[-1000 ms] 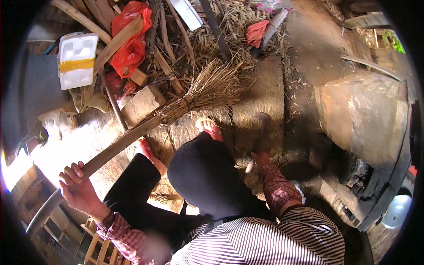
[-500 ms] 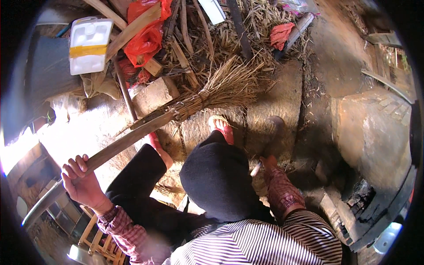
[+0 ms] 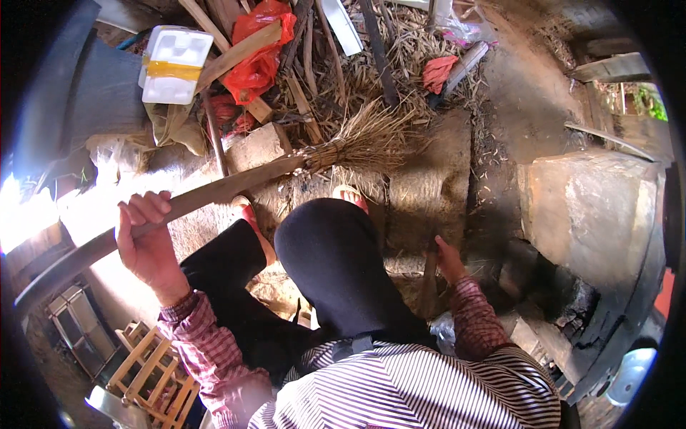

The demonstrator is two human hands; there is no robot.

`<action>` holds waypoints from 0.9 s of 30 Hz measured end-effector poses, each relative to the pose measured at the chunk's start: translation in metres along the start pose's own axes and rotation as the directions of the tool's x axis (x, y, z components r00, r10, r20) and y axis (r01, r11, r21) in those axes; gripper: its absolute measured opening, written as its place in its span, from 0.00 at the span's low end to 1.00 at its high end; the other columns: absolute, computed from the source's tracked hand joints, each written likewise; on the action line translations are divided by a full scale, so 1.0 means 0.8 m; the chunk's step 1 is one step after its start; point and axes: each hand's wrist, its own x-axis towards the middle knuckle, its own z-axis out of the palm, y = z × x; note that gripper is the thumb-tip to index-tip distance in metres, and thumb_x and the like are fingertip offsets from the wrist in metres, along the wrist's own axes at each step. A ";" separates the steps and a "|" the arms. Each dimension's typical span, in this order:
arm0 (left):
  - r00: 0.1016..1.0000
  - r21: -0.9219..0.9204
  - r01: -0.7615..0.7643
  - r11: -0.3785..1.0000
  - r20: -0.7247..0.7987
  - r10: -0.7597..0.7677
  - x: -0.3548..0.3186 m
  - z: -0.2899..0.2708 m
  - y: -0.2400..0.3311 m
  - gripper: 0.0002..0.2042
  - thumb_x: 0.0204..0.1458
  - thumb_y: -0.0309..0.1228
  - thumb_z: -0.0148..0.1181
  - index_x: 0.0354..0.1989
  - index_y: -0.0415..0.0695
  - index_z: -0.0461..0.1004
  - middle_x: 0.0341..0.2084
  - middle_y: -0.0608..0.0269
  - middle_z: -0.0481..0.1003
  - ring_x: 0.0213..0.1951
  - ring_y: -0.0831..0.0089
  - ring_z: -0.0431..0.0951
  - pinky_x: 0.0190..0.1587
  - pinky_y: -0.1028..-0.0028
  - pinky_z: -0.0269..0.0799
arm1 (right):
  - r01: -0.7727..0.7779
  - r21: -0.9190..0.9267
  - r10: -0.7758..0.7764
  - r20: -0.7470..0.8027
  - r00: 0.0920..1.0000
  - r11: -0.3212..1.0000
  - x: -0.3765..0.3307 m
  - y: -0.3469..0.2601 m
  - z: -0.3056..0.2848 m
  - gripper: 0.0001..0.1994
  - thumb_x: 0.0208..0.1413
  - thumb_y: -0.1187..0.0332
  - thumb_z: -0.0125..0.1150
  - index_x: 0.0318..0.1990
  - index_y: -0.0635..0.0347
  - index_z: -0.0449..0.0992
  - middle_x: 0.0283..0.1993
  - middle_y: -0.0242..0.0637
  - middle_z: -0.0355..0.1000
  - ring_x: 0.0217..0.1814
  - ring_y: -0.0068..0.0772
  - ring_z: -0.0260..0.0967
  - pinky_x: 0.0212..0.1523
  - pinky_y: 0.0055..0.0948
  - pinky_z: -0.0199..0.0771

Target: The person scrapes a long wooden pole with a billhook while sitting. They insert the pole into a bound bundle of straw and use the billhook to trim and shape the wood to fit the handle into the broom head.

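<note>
The left hand [image 3: 146,243] wraps its fingers tight around the long broom handle [image 3: 207,196], the right hand [image 3: 449,259] grips a short stick [image 3: 429,282], so shallow, steady strokes should keep the twig bristles [image 3: 371,139] flat against the littered dirt ground [image 3: 429,193].

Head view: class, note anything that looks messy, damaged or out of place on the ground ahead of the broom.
Beyond the broom, held in the left hand, lies an untidy heap: loose straw, crossed wooden sticks, a crumpled red plastic bag and a white foam box tilted on the pile. Nothing looks broken.
</note>
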 end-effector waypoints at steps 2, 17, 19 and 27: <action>0.999 0.042 -0.049 0.998 0.021 0.048 -0.001 0.043 0.005 0.13 0.62 0.34 0.42 0.25 0.44 0.61 0.21 0.58 0.64 0.31 0.60 0.68 0.45 0.59 0.64 | -0.084 0.655 -0.006 0.134 0.991 0.751 -0.072 -0.079 0.067 0.21 0.61 0.51 0.57 0.44 0.65 0.73 0.32 0.33 0.72 0.37 0.33 0.72 0.41 0.28 0.74; 0.832 -0.173 -0.453 0.875 0.270 0.484 -0.004 0.273 0.124 0.18 0.59 0.34 0.53 0.15 0.46 0.63 0.09 0.68 0.60 0.12 0.78 0.59 0.18 0.77 0.54 | 0.497 0.225 -0.455 -0.215 0.864 0.838 -0.196 -0.213 0.110 0.18 0.54 0.56 0.65 0.38 0.63 0.72 0.24 0.37 0.74 0.20 0.24 0.70 0.22 0.23 0.70; 0.863 -0.114 -0.450 0.886 0.201 0.464 -0.008 0.279 0.138 0.18 0.57 0.33 0.55 0.13 0.48 0.64 0.08 0.69 0.62 0.10 0.80 0.59 0.16 0.78 0.54 | 0.601 0.106 -0.564 -0.249 0.787 0.792 -0.237 -0.258 0.114 0.15 0.55 0.61 0.65 0.40 0.64 0.71 0.26 0.38 0.75 0.21 0.24 0.72 0.22 0.23 0.74; 0.865 0.015 -0.499 0.866 0.076 0.497 -0.047 0.279 0.169 0.19 0.53 0.36 0.61 0.11 0.48 0.66 0.06 0.72 0.62 0.09 0.82 0.58 0.14 0.79 0.51 | 0.762 -0.042 -0.759 0.066 0.647 0.646 -0.334 -0.296 0.188 0.15 0.53 0.68 0.66 0.42 0.66 0.70 0.26 0.33 0.72 0.21 0.22 0.69 0.20 0.22 0.73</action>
